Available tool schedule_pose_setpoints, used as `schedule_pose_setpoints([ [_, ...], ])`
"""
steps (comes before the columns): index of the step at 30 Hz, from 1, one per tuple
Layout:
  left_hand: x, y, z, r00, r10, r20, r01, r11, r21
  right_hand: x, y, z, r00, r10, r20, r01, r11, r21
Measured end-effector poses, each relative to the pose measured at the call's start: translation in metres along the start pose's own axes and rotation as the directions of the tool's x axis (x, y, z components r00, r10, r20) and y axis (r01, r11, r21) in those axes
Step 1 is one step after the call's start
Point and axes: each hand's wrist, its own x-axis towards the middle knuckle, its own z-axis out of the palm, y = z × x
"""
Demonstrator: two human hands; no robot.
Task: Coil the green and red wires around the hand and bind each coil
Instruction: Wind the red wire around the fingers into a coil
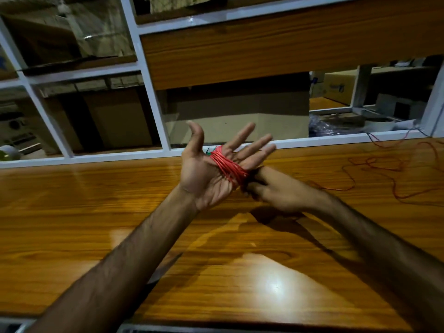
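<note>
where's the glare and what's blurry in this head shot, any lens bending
Head view: a bright glare patch sits on the glossy wooden table; the right hand is motion-blurred and dim, while the left hand and its red wire coil look sharper; the white shelf frame bows from wide-angle distortion; the shelves are dark.

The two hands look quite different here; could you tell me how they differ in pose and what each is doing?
The left hand is palm up with fingers spread straight, red wire coiled around it; the right hand is blurred, fingers curled at the coil's edge. Whether it grips the wire is unclear. The left sits higher. Both hover above the wooden table.
</note>
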Motion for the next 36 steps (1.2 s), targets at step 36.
schedule_pose_setpoints([
  [36, 0.000, 0.003, -0.004, 0.996, 0.089, -0.026, -0.092, 0.989, -0.119, 0.003, -0.004, 0.006, 0.989, -0.096, -0.112, 0.087, 0.993, -0.081],
])
